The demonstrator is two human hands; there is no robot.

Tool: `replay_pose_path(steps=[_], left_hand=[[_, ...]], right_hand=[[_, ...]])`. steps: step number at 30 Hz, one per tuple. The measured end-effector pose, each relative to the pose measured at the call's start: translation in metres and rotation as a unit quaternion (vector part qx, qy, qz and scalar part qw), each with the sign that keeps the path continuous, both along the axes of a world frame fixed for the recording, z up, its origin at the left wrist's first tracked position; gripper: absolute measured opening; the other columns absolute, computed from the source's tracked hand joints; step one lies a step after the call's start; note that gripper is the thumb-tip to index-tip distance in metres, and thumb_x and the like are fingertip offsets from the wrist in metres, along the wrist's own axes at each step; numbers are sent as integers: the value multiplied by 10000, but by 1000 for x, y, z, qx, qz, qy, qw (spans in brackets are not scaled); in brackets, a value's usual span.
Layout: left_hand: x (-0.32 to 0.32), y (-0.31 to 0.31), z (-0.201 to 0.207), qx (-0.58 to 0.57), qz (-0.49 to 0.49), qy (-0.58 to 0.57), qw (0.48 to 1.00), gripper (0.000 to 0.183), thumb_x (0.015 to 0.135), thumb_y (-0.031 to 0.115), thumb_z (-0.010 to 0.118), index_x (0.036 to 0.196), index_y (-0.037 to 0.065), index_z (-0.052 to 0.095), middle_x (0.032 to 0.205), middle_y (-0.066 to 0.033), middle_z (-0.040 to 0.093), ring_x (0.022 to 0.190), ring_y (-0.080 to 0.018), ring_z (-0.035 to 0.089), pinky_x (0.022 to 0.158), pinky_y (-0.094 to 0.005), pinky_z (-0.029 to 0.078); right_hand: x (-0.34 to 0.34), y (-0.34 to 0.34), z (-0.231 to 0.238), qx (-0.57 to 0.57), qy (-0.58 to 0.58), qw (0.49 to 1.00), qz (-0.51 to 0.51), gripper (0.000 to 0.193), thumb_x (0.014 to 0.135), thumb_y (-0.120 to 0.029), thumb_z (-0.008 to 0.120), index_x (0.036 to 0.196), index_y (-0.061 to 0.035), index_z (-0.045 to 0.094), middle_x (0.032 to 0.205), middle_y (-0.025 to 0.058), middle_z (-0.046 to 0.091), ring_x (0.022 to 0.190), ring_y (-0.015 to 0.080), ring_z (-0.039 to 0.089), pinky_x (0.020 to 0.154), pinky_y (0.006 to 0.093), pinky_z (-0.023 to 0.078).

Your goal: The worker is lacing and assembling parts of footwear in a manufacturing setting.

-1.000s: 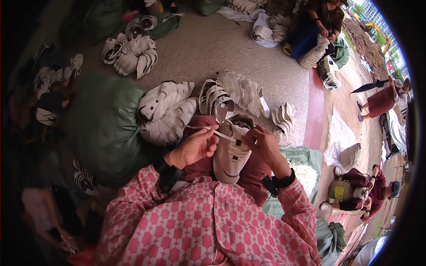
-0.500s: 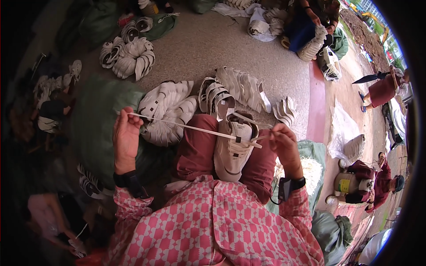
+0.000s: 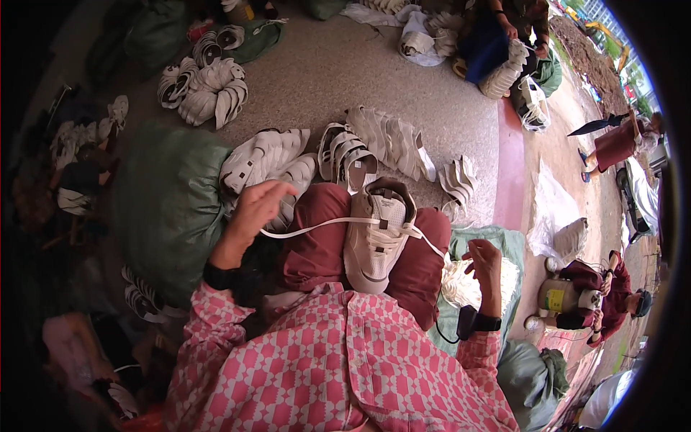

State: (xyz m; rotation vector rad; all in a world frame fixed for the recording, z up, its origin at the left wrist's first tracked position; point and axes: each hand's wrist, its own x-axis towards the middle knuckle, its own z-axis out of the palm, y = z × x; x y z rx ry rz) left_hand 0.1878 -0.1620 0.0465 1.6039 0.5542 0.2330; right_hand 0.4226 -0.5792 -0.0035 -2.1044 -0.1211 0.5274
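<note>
Head view: a white lace (image 3: 317, 227) is pinched taut by the left hand (image 3: 255, 209) and right hand (image 3: 484, 261) across a white shoe (image 3: 374, 234) resting on the lap.

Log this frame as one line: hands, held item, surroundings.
left hand: pulls white lace out left | right hand: holds other lace end | white shoe: on lap, between knees | green sack: at left

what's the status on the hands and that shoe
Left hand and right hand each pulling a white lace end. White shoe on lap. Nothing blocking.
</note>
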Motion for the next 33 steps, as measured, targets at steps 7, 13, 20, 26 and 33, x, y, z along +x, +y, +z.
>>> replay_pose_path(steps=[7, 13, 20, 26, 33], left_hand=[[74, -47, -58, 376, -186, -129, 898, 182, 898, 164, 526, 816, 47, 639, 870, -94, 610, 873, -273, 592, 791, -336, 450], [64, -70, -73, 436, -299, -4, 849, 230, 904, 260, 455, 816, 124, 618, 884, -46, 560, 964, -252, 527, 863, -428, 343], [70, -68, -80, 455, -259, -49, 851, 182, 881, 248, 490, 828, 135, 622, 892, -28, 566, 941, -239, 531, 831, -427, 347], [81, -63, -89, 543, -294, -62, 784, 126, 819, 237, 544, 760, 152, 617, 857, 9, 575, 926, -214, 541, 748, -447, 364], [89, -74, -79, 540, -285, -54, 790, 209, 817, 301, 579, 711, 124, 609, 847, -1, 587, 902, -234, 556, 731, -461, 382]], right_hand=[[-34, 102, 45, 194, 128, 938, 258, 303, 958, -189, 588, 1209, -21, 566, 732, 24, 637, 494, 56, 537, 413, 185, 373], [-48, 148, 44, 130, 210, 910, 334, 322, 966, -177, 558, 1248, -29, 508, 710, 43, 631, 478, 77, 538, 406, 214, 404], [-49, 153, 38, 101, 200, 915, 335, 295, 969, -182, 546, 1213, -19, 520, 704, 42, 625, 474, 81, 535, 406, 219, 407], [-58, 156, 43, 126, 191, 915, 333, 343, 937, -188, 592, 1204, 12, 513, 715, 38, 623, 510, 82, 543, 440, 222, 415], [-61, 158, 41, 106, 142, 921, 348, 333, 924, -154, 613, 1207, -1, 529, 724, 27, 622, 541, 62, 538, 444, 209, 394]])
